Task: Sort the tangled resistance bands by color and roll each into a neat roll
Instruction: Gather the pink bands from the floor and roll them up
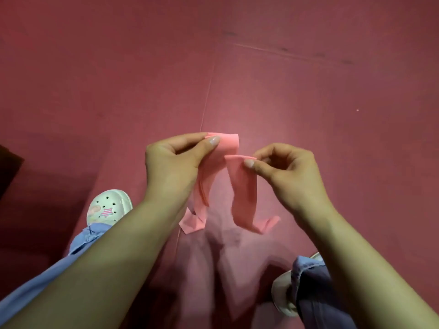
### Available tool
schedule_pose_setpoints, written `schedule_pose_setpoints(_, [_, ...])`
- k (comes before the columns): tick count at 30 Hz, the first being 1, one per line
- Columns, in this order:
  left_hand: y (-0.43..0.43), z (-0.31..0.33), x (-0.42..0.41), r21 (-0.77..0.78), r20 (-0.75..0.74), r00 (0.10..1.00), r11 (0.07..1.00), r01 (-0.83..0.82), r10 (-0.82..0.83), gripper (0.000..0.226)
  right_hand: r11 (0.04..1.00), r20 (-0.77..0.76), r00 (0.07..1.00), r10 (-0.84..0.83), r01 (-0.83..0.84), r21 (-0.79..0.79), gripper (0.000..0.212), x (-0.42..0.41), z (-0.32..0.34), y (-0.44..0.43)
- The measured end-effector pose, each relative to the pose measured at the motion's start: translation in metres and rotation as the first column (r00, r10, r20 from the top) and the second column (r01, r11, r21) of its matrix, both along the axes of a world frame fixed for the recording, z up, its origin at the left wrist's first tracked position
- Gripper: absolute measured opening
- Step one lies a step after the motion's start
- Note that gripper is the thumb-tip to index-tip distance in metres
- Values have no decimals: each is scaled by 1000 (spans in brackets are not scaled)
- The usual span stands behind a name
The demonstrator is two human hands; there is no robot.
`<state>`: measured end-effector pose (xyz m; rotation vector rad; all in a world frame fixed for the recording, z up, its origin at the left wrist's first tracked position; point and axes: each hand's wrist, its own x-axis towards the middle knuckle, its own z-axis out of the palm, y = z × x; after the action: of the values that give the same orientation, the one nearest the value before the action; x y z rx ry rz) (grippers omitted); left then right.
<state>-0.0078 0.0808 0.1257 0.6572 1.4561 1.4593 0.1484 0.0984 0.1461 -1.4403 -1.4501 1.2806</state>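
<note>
A pink resistance band (244, 193) hangs in the air between both hands, over the reddish floor. My left hand (173, 162) pinches one upper fold of it between thumb and forefinger. My right hand (287, 172) pinches the other upper fold the same way, slightly lower. Two flat strands drop from the hands, and their lower ends curl and twist outward near knee height. No other band colours are in view.
The floor is dark red matting (308, 91) with seams running across it. My left foot in a white clog (108, 206) and my right foot (285, 295) stand below, with blue trouser legs beside them. A dark object (7, 167) sits at the left edge.
</note>
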Motion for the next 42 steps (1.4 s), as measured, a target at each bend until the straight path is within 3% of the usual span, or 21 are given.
schedule_pose_setpoints(4, [10,3,5,-37,151,983,993,110,-103,9,998,-52,996,68,-69,-13,17,1,2,13])
schedule_pose_setpoints(10, [28,2,9,-72,46,993,991,111,-108,11,998,-60,997,-54,55,12,13,3,5,30])
schedule_pose_setpoints(15, [30,1,15,-73,43,993,991,113,-111,11,991,-68,989,-130,131,9,16,-3,5,37])
schedule_pose_setpoints(22, [35,-9,14,-96,-16,997,993,-74,72,10,946,179,941,-286,248,208,19,11,3,35])
schedule_pose_setpoints(26, [34,-12,16,-110,-16,992,986,-122,121,11,921,212,913,-347,290,259,20,19,2,33])
schedule_pose_setpoints(33, [32,-9,27,-17,-26,1000,1000,-5,5,15,983,106,980,-171,162,89,26,3,-7,28])
schedule_pose_setpoints(38, [27,-8,37,6,20,997,997,71,-72,13,995,-67,994,-88,85,-54,10,-1,-7,26])
schedule_pose_setpoints(42, [29,-10,33,-33,61,995,996,84,-82,11,990,-173,984,-46,22,-136,22,-1,-5,28])
